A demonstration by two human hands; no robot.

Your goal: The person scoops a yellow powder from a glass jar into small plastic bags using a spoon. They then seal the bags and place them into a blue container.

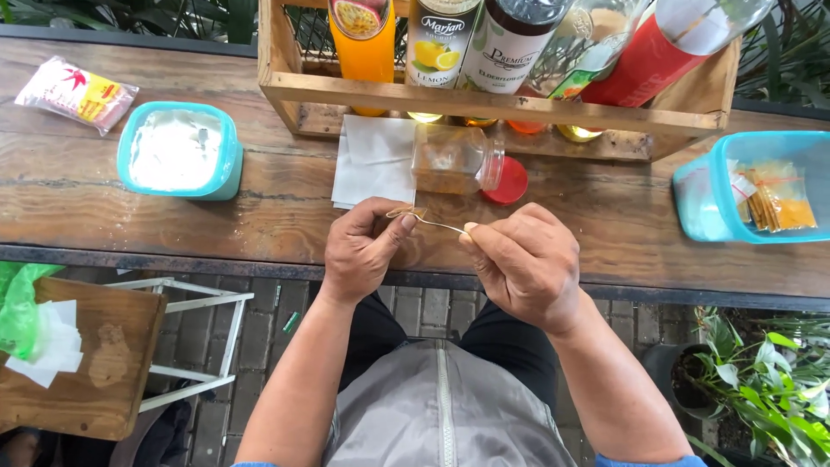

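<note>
My right hand (527, 264) pinches the handle of a small metal spoon (432, 223) above the near edge of the wooden table (104, 199). Fingers of my left hand (359, 251) close on the spoon's bowl end, where a little yellowish stuff sits. Just beyond the hands a clear plastic jar (454, 160) lies on its side with brownish-yellow powder inside. Its red lid (510, 183) rests beside its mouth. A white paper napkin (373, 160) lies under the jar's left end.
A wooden crate (484, 104) of bottles stands at the back. A teal tub (177, 151) of white stuff and a pink packet (76, 93) lie left; a teal box (748, 186) of sachets lies right. A wooden stool (95, 363) and potted plants (761, 380) stand below.
</note>
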